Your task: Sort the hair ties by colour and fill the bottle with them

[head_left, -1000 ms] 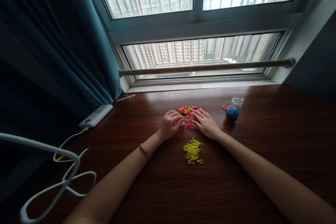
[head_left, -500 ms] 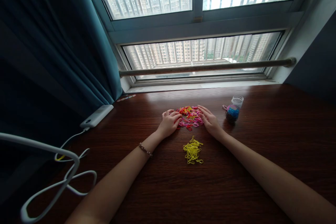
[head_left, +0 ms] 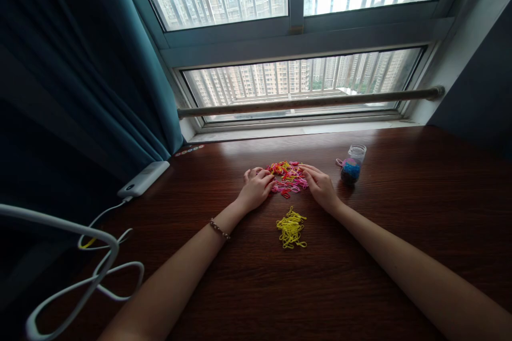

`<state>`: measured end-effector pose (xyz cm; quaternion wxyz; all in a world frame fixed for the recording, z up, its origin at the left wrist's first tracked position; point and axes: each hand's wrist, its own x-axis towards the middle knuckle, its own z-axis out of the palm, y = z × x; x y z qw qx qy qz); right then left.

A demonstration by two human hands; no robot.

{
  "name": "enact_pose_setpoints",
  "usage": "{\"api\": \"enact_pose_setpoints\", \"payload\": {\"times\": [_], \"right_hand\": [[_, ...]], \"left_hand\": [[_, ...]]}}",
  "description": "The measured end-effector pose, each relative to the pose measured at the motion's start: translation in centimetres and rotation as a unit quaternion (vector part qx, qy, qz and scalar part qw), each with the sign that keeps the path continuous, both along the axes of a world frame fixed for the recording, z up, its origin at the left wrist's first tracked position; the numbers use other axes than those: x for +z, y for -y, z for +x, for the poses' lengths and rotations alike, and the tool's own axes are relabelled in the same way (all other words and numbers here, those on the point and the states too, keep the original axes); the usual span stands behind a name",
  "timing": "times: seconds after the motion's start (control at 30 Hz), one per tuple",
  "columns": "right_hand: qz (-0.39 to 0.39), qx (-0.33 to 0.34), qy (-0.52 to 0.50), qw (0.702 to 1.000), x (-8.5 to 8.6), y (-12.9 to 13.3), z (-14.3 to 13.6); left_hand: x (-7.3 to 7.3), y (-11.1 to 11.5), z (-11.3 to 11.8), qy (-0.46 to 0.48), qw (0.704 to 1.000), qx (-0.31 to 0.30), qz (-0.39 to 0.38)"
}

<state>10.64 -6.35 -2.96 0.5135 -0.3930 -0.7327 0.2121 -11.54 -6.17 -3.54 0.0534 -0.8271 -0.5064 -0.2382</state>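
A pile of small pink, red, orange and yellow rubber bands (head_left: 288,176) lies on the dark wooden table (head_left: 248,287). My left hand (head_left: 257,187) rests at the pile's left edge, fingers curved and apart, fingertips touching the bands. At the right edge, my right hand (head_left: 319,184) lies with its fingers stretched out along the pile. Neither hand visibly grips a band. Closer to me, between my forearms, sits a separate heap of yellow rubber bands (head_left: 291,229). A clear jar (head_left: 353,164) with blue and dark contents stands right of my right hand.
A white power bank (head_left: 143,178) with a cable lies at the left by the blue curtain (head_left: 152,80). Thick white cable loops (head_left: 108,245) hang at the lower left. Behind the table are a metal rail (head_left: 312,102) and a window. A small pink loop (head_left: 339,162) is beside the jar.
The view has shifted slightly, so everything sits a little further left. Both hands stay at the sides of the mixed pile, with only slight finger movement.
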Motion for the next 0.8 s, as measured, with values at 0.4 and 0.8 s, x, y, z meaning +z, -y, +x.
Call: {"api": "enact_pose_setpoints", "payload": {"times": [0.4,0.8], "right_hand": [[0.01,-0.01,-0.024,1.0,0.0,0.0,0.1],[-0.071,-0.004,-0.036,0.997,-0.3,0.2,0.3]], "left_hand": [[0.0,-0.4,-0.6,0.075,0.997,-0.003,0.032],[-0.3,-0.9,-1.5,0.174,0.983,0.044,0.022]]}}
